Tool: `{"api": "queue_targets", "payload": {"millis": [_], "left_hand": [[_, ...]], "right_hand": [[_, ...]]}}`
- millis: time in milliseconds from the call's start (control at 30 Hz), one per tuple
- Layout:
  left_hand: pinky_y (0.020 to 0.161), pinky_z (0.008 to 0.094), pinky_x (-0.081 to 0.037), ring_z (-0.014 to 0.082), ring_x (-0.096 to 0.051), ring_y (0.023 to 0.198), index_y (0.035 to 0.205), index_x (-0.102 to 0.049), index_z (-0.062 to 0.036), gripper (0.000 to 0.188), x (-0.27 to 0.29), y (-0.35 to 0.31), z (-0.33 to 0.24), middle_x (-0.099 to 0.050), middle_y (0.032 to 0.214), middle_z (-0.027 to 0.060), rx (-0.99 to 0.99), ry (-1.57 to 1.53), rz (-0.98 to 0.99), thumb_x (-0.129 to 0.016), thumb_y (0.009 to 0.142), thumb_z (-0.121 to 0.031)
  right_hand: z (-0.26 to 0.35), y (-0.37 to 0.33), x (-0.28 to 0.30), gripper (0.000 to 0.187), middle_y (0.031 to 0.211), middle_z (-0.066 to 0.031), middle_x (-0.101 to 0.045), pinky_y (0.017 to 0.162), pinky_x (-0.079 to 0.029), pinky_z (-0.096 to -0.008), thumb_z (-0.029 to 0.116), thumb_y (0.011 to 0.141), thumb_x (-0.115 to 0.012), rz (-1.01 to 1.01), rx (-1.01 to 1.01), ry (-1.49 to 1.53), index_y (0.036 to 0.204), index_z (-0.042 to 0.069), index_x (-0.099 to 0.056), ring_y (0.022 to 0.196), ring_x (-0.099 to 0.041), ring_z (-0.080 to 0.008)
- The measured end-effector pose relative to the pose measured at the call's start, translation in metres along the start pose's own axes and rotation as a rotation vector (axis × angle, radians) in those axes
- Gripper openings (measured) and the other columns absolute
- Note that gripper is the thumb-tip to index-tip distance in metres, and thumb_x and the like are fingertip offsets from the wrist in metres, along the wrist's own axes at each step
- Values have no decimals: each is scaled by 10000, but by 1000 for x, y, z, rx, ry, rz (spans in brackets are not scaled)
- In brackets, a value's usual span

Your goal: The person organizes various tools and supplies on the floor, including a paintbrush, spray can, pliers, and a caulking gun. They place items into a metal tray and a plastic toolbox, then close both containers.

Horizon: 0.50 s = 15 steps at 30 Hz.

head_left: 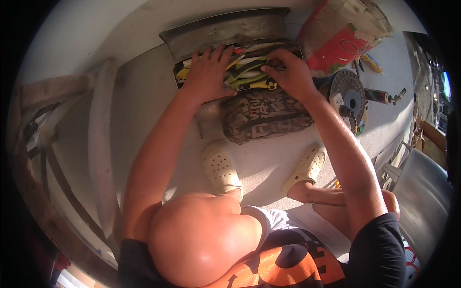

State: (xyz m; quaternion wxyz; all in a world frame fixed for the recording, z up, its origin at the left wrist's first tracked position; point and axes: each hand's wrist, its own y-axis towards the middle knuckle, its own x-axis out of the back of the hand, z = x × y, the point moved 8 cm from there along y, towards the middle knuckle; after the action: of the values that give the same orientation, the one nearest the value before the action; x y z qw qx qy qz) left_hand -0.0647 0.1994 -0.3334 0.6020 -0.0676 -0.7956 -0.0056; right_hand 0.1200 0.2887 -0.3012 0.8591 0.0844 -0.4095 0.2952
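A metal toolbox (223, 34) stands with its lid raised, full of hand tools. Inside lie green-handled pliers (240, 73), a black-and-yellow handle (261, 85) and a yellow piece (182, 74) at the left end. My left hand (209, 72) rests with spread fingers over the left part of the box. Over its right part, my right hand (290, 72) has thumb and fingers drawn together beside the green handles. What they pinch, if anything, is too small to tell. A patterned brown-black cloth bag (266, 114) lies against the near side of the box.
A worn red-and-white sack (343, 36) stands right of the box, beside a dark cable reel (349, 93). Farther right lies a cylindrical tool (377, 96). A wooden frame (102, 144) rises at the left. My feet in cream clogs (220, 165) are close to the bag.
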Motion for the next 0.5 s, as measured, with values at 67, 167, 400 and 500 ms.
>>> {"api": "queue_targets", "payload": {"millis": [67, 167, 400, 500], "left_hand": [[1150, 553, -355, 373, -457, 1422, 1611, -310, -135, 1202, -2, 3, 0, -455, 1570, 142, -19, -9, 13, -930, 623, -424], [1154, 539, -361, 365, -453, 1428, 1612, -299, -127, 1192, -4, 3, 2, -449, 1578, 140, -26, -33, 35, -922, 618, -335], [1176, 524, -363, 384, -451, 1434, 1633, -269, -154, 1215, -1, 0, 12, -435, 1594, 146, -57, -127, 104, -927, 617, -258], [1186, 530, -359, 392, -443, 1442, 1640, -265, -164, 1227, -1, 0, 17, -426, 1603, 151, -40, -145, 145, -936, 617, -263]], "right_hand": [[-3, -7, -6, 349, 993, -123, -736, 848, -553, -374, 231, 903, -823, -42, -43, 96, 1153, 32, -683, 989, -719, -226], [5, -18, -1, 218, 967, -110, -740, 821, -566, -400, 204, 924, -779, -154, 36, 139, 1076, 79, -686, 947, -735, -315], [2, -36, 12, 197, 1011, -127, -748, 807, -571, -381, 155, 977, -721, -61, 47, 94, 1122, 50, -640, 994, -743, -293], [6, -37, 51, 253, 979, -114, -756, 786, -561, -319, 198, 1032, -683, -203, 18, 202, 1172, 3, -602, 996, -744, -210]]}}
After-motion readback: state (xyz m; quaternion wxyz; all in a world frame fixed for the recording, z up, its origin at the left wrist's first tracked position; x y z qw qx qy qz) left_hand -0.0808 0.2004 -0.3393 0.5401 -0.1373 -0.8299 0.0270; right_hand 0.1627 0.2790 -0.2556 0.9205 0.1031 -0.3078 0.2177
